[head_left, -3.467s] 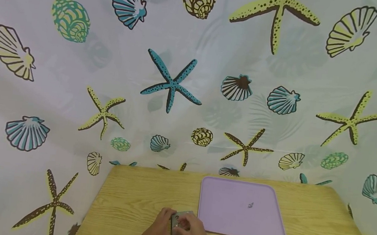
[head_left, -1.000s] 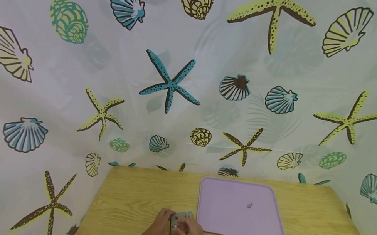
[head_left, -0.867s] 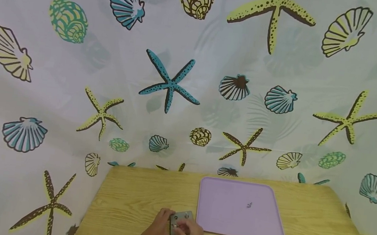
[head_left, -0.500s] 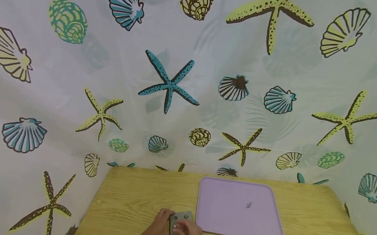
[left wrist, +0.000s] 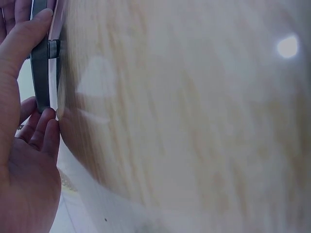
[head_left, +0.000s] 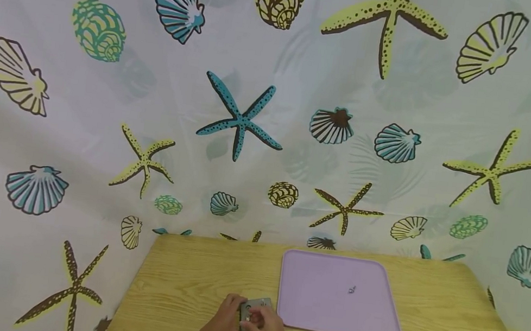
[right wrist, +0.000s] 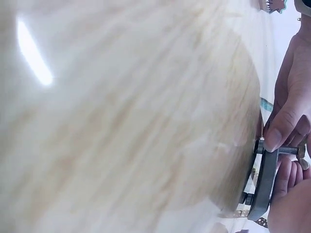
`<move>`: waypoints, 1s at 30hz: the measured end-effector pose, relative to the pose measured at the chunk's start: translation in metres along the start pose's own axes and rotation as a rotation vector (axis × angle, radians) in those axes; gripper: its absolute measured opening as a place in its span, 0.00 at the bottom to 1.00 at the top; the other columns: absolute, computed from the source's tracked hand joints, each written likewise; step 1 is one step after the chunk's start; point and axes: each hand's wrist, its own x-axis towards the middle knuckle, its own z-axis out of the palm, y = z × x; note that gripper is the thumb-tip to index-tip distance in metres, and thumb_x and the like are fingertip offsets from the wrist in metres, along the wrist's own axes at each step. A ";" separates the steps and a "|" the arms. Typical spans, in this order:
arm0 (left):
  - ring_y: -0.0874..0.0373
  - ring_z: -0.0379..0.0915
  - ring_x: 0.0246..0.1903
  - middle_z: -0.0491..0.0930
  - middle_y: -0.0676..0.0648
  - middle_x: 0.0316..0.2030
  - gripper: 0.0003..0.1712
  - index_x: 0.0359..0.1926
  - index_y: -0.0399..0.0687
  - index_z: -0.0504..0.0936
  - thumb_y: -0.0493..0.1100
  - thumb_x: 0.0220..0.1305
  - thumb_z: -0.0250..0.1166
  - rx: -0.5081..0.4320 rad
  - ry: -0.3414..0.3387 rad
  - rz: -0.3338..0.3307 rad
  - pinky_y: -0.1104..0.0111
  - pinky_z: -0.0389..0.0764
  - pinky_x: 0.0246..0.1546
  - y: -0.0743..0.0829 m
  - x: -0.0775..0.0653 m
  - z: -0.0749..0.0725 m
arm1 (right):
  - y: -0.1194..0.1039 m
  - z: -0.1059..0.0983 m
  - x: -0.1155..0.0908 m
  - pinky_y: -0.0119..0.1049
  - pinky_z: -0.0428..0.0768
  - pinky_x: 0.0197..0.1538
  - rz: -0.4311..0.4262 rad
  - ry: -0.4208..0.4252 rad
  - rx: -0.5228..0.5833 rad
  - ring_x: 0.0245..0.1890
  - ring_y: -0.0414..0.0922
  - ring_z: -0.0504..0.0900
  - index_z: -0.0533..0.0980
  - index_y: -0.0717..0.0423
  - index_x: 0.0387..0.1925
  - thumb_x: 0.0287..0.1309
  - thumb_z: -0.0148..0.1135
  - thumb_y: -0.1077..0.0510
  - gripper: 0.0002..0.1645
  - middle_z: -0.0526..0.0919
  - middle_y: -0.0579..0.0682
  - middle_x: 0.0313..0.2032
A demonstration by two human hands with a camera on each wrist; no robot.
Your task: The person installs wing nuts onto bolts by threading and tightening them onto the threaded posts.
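A lilac tray lies on a wood-grained table before a white, starfish-and-shell-patterned cloth.

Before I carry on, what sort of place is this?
Probably a screened-off tabletop workstation: white sheeting printed with starfish and shells closes in the far side and both flanks of a wood-grain table, where a lilac tray lies near the grey plate.

Lilac tray, grey plate, yellowish wood-grained table, shell-printed backdrop
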 end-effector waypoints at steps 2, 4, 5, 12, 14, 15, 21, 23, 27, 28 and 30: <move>0.55 0.63 0.51 0.61 0.49 0.53 0.46 0.58 0.46 0.65 0.72 0.48 0.61 -0.013 -0.004 -0.003 0.56 0.71 0.50 0.000 0.000 0.001 | -0.001 -0.001 -0.002 0.29 0.77 0.36 0.005 0.001 -0.011 0.33 0.35 0.75 0.76 0.60 0.42 0.52 0.64 0.47 0.23 0.76 0.43 0.33; 0.55 0.62 0.51 0.61 0.49 0.53 0.47 0.58 0.47 0.65 0.73 0.47 0.61 -0.013 -0.003 -0.010 0.56 0.71 0.51 -0.001 0.000 0.001 | -0.002 -0.002 -0.004 0.29 0.77 0.35 0.008 0.004 -0.019 0.32 0.35 0.75 0.76 0.59 0.42 0.53 0.64 0.47 0.22 0.76 0.42 0.33; 0.55 0.62 0.50 0.61 0.49 0.53 0.47 0.58 0.47 0.65 0.73 0.47 0.61 -0.010 -0.001 -0.012 0.56 0.71 0.50 -0.002 0.000 0.001 | -0.003 -0.002 -0.005 0.29 0.77 0.35 0.014 0.003 -0.023 0.32 0.34 0.75 0.77 0.59 0.42 0.53 0.63 0.47 0.21 0.76 0.41 0.33; 0.55 0.63 0.49 0.62 0.48 0.53 0.48 0.58 0.46 0.65 0.74 0.46 0.61 0.013 0.013 -0.009 0.56 0.72 0.50 -0.003 -0.002 0.002 | -0.006 -0.004 -0.009 0.29 0.77 0.35 0.045 -0.005 -0.009 0.32 0.34 0.76 0.77 0.57 0.41 0.57 0.61 0.49 0.17 0.77 0.40 0.32; 0.55 0.63 0.49 0.62 0.48 0.52 0.47 0.58 0.46 0.65 0.74 0.46 0.61 0.013 0.017 -0.002 0.56 0.71 0.50 -0.003 -0.002 0.003 | -0.004 -0.003 -0.009 0.29 0.77 0.35 0.040 -0.004 -0.014 0.32 0.34 0.76 0.77 0.58 0.42 0.56 0.62 0.49 0.18 0.77 0.40 0.32; 0.55 0.63 0.50 0.62 0.49 0.52 0.47 0.58 0.46 0.66 0.73 0.46 0.61 0.012 0.017 -0.002 0.56 0.71 0.51 -0.004 -0.002 0.004 | -0.003 -0.003 -0.009 0.29 0.77 0.35 0.029 -0.002 -0.018 0.32 0.34 0.76 0.77 0.58 0.42 0.55 0.62 0.49 0.18 0.77 0.40 0.32; 0.53 0.63 0.52 0.61 0.49 0.53 0.46 0.58 0.47 0.65 0.72 0.47 0.62 0.004 0.009 0.004 0.53 0.70 0.51 -0.004 -0.002 0.004 | 0.007 0.001 -0.007 0.29 0.77 0.34 -0.020 0.003 -0.025 0.31 0.33 0.75 0.77 0.59 0.44 0.52 0.65 0.49 0.21 0.78 0.40 0.31; 0.53 0.62 0.52 0.61 0.48 0.53 0.46 0.58 0.47 0.65 0.72 0.47 0.62 0.000 0.000 0.003 0.53 0.70 0.52 -0.003 -0.002 0.003 | 0.006 0.000 -0.007 0.29 0.77 0.34 -0.027 -0.010 -0.017 0.31 0.33 0.75 0.77 0.59 0.44 0.51 0.65 0.50 0.22 0.78 0.40 0.31; 0.54 0.63 0.51 0.61 0.48 0.53 0.47 0.58 0.47 0.65 0.74 0.46 0.61 0.011 0.001 -0.003 0.54 0.70 0.52 -0.001 -0.001 0.001 | 0.003 -0.002 -0.006 0.30 0.77 0.36 -0.033 -0.037 -0.026 0.32 0.33 0.75 0.77 0.59 0.45 0.53 0.63 0.50 0.22 0.78 0.39 0.32; 0.54 0.63 0.51 0.61 0.48 0.53 0.47 0.58 0.47 0.65 0.74 0.46 0.61 0.013 0.000 -0.005 0.54 0.70 0.51 0.000 -0.001 0.000 | 0.003 -0.003 -0.006 0.30 0.76 0.36 -0.039 -0.038 -0.039 0.33 0.33 0.75 0.77 0.59 0.45 0.54 0.62 0.49 0.22 0.78 0.38 0.32; 0.53 0.63 0.51 0.62 0.48 0.53 0.47 0.58 0.46 0.66 0.73 0.46 0.61 0.014 0.001 -0.010 0.54 0.70 0.51 0.001 -0.001 -0.001 | 0.001 -0.003 -0.005 0.30 0.76 0.36 -0.054 -0.039 -0.054 0.32 0.33 0.74 0.76 0.61 0.47 0.54 0.62 0.50 0.23 0.78 0.38 0.32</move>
